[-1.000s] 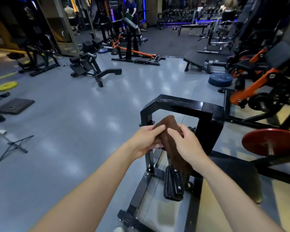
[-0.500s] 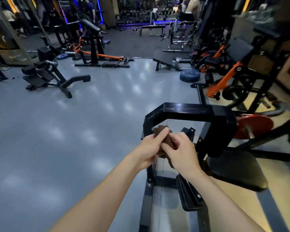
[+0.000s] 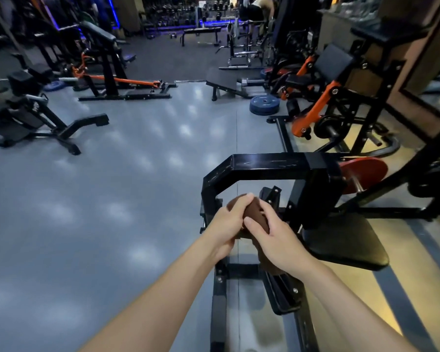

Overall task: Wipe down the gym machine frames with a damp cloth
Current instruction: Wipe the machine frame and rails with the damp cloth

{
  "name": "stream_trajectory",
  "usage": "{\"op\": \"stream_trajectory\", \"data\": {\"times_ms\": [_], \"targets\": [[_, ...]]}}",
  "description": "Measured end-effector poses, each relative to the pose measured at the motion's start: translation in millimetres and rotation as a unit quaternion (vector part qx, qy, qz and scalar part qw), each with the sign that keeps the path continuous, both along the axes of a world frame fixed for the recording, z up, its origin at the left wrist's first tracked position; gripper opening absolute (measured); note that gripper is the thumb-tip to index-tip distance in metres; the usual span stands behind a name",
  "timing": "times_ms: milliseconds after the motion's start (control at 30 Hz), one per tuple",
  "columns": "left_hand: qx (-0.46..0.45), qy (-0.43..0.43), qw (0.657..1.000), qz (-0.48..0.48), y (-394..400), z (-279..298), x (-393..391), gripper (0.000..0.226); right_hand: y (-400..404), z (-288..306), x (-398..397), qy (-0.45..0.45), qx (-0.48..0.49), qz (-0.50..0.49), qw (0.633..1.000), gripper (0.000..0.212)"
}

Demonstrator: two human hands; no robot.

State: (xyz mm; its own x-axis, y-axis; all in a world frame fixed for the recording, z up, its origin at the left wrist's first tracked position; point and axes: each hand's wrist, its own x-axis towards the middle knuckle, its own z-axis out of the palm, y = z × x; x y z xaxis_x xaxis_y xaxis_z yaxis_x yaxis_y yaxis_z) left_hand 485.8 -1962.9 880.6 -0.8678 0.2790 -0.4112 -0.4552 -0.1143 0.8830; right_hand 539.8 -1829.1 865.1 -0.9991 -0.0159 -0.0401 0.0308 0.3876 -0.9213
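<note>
A brown cloth (image 3: 255,217) is bunched between both hands, just in front of me and below the black machine frame (image 3: 267,163). My left hand (image 3: 226,224) grips the cloth from the left, fingers curled over its top. My right hand (image 3: 274,233) wraps it from the right, and a tail of cloth hangs down beneath that hand. The frame's square top bar runs across just beyond the hands, with a black seat pad (image 3: 343,245) to the right. The hands hold the cloth apart from the bar.
A red weight plate (image 3: 366,171) hangs on a bar to the right, beside an orange-and-black machine (image 3: 320,105). A blue plate (image 3: 264,104) lies on the floor ahead. Benches and machines (image 3: 36,118) stand left and far back. Grey floor lies open at the left.
The cloth, hanging long a second ago, is now gathered into a tighter bundle between both hands. The view has swung right and forward, and the frame bar sits farther above the hands.
</note>
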Motion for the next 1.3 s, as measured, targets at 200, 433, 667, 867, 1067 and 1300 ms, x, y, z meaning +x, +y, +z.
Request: {"op": "stream_trajectory", "data": {"times_ms": [200,433,667,867,1067,1300], "targets": [[0.030,-0.052,0.998,0.036,12.7,-10.4,-18.1,0.044,13.3,-9.9,-16.9,-0.033,-0.009,0.014,0.999,0.052],[-0.127,0.036,0.989,0.065,19.6,-26.6,-51.4,0.041,54.8,-30.2,-25.0,-0.061,-0.105,-0.158,0.980,0.041],[-0.475,0.244,0.845,0.004,-13.6,-57.0,-111.4,0.061,104.6,-20.8,-52.9,-0.048,-0.121,-0.326,0.936,0.039],[-0.519,0.296,0.791,-0.131,-30.5,-63.8,-188.9,0.126,93.3,-15.3,-93.1,0.007,-0.067,-0.409,0.910,0.037],[-0.437,0.342,0.783,-0.280,-36.4,-78.5,-269.4,0.120,86.7,-13.6,-153.6,0.047,0.256,-0.432,0.864,0.046],[-0.386,0.398,0.786,-0.273,-39.8,-102.3,-283.4,0.077,38.4,-39.4,-209.9,-0.019,0.376,-0.413,0.829,0.045]]}}
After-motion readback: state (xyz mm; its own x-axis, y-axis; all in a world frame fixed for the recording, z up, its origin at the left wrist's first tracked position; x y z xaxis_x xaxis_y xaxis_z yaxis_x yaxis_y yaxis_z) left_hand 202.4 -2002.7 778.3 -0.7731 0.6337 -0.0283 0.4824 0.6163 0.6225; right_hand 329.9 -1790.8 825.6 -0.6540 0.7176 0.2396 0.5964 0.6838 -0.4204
